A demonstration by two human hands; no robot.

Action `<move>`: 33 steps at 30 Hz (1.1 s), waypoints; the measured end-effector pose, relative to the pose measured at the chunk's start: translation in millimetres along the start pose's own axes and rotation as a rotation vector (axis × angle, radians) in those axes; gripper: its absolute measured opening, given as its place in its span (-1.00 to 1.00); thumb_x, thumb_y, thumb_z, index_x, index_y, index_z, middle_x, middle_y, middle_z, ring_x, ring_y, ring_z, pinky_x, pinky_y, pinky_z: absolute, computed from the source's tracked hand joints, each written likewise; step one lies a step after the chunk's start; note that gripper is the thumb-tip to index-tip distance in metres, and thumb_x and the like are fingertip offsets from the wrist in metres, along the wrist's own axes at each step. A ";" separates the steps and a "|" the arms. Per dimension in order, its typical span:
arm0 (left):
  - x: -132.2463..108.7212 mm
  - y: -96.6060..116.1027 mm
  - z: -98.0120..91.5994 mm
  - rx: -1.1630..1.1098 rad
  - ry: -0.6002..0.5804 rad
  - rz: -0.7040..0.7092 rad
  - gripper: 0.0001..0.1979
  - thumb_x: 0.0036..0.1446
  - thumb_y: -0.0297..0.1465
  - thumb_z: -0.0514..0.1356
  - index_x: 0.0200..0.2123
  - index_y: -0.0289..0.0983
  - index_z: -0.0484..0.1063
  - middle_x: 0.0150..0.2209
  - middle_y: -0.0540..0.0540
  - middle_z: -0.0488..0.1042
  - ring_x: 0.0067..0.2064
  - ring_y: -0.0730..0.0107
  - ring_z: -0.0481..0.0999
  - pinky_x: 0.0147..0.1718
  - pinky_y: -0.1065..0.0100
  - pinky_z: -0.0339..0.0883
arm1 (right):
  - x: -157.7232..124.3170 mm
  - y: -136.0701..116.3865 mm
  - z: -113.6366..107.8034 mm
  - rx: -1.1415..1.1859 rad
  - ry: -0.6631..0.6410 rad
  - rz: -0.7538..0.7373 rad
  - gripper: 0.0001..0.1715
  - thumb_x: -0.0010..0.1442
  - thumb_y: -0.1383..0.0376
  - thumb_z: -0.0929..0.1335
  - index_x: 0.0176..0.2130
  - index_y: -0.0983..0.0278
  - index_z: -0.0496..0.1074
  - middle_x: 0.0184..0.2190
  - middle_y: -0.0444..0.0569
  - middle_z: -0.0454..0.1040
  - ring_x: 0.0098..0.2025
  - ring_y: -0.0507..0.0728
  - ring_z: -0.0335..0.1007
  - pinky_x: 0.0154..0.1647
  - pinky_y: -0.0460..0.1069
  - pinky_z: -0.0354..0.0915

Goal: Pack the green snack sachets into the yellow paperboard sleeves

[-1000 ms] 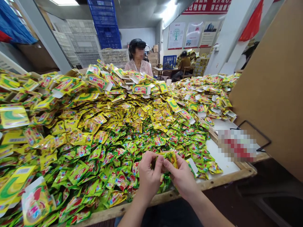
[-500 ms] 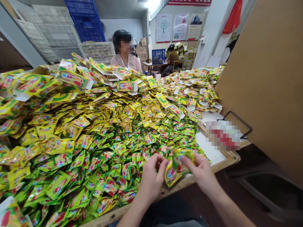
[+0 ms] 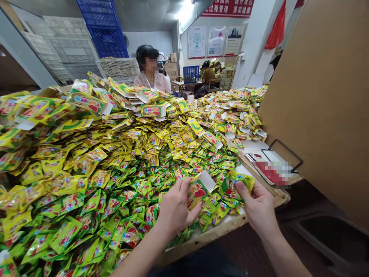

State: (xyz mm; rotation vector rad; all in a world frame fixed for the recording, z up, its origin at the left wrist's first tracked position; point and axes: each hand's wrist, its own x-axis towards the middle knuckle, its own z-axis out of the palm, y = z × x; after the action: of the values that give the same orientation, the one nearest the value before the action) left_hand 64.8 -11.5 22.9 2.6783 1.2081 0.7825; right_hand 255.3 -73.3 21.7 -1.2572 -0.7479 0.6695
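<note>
Left hand (image 3: 176, 209) and right hand (image 3: 257, 205) are each holding one up from the heap of sachets (image 3: 115, 181)

The left hand is gripping a printed foil sachet (image 3: 196, 191) with a white card tab, its fingers closed around the lower edge, while the right hand is pinching a yellow-green sachet (image 3: 239, 184) between thumb and fingers. Both are being held just above the heap's near end, apparently to keep them apart from the loose pile. The wooden-rimmed desk (image 3: 221, 231) is carrying the heap, and a co-worker (image 3: 151, 81) is facing this way beyond it.
</note>
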 end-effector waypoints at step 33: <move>-22.0 -31.1 -9.9 -0.222 0.359 -0.029 -0.52 -0.01 -0.28 0.22 -0.02 -0.23 0.18 -0.24 -0.13 0.48 -0.27 0.25 0.52 -0.32 0.33 0.40 | 17.0 -47.4 89.4 -0.718 -0.541 -0.570 -0.54 0.11 0.12 0.35 -0.63 0.23 0.11 -0.69 -0.24 0.07 -0.62 -0.04 -0.05 -0.60 -0.10 -0.07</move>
State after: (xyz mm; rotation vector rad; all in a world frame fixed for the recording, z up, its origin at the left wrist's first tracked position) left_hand 26.8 -7.4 13.2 2.4024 1.1409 1.3498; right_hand 195.5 -16.8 83.1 -1.4017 -1.8290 0.2535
